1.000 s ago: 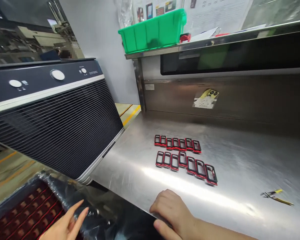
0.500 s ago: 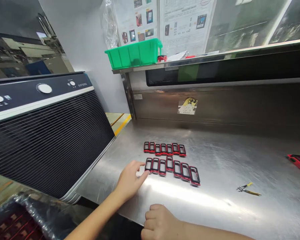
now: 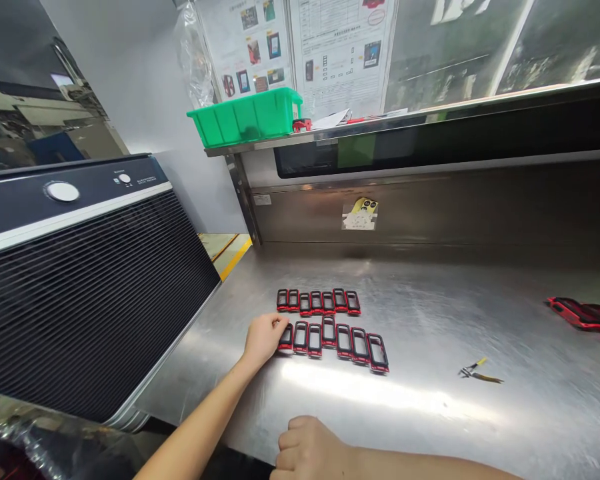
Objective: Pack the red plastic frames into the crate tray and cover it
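Two rows of black-and-red rectangular frames lie on the metal table, a back row (image 3: 317,303) and a front row (image 3: 344,341). My left hand (image 3: 265,339) is at the left end of the front row, its fingers drawn together at the leftmost frame (image 3: 287,337) and covering part of it. Whether the fingertips grip that frame is hidden. My right hand (image 3: 303,448) rests near the table's front edge as a loose fist, and what is inside it, if anything, cannot be seen.
Cutters with yellow handles (image 3: 481,373) lie on the metal table (image 3: 430,293) at the right. More red-and-black parts (image 3: 585,315) are at the far right. A green bin (image 3: 245,119) sits on the shelf above. A black louvred machine (image 3: 95,287) stands at the left.
My left hand has closed its thumb and fingers at the leftmost front frame. The view has shifted right, bringing more of the parts at the far right into sight.
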A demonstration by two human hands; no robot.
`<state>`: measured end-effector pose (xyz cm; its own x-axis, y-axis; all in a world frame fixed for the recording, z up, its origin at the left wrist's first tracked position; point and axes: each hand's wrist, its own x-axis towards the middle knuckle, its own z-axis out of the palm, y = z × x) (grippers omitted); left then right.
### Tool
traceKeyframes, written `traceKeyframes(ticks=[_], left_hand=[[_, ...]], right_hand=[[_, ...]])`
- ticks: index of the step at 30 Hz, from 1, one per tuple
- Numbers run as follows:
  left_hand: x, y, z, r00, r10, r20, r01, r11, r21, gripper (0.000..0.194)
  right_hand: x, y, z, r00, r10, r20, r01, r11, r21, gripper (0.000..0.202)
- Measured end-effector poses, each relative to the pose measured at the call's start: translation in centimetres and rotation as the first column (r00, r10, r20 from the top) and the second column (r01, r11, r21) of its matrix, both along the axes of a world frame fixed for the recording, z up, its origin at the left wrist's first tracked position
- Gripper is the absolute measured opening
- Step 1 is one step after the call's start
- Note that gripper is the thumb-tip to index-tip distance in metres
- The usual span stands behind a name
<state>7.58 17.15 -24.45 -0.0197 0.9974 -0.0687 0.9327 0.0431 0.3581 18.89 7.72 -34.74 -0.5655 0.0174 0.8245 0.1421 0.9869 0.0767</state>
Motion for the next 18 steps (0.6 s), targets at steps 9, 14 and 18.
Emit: traceKeyframes(ticks=[9, 14, 18], left_hand=[[-0.4, -0.3, -0.2, 0.998, 0.009, 0.065, -0.016, 0.993, 0.114, 0.023], [-0.6, -1.5, -0.1, 0.991, -0.006, 0.134, -0.022, 0.979, 0.204, 0.024], [-0.5, -2.3, -0.3, 0.988, -0.035, 0.148, 0.000, 0.973, 0.230, 0.028]], right_hand=[[0.2, -0.1, -0.6, 0.989, -0.020, 0.146, 0.018, 1.000, 0.017, 0.051], [-0.1, 0.0, -0.7, 0.984, -0.015, 0.178, 0.014, 1.000, 0.007, 0.049], [-0.2, -0.1, -0.5, 0.996, 0.013, 0.089, -0.011, 1.000, -0.018, 0.045]])
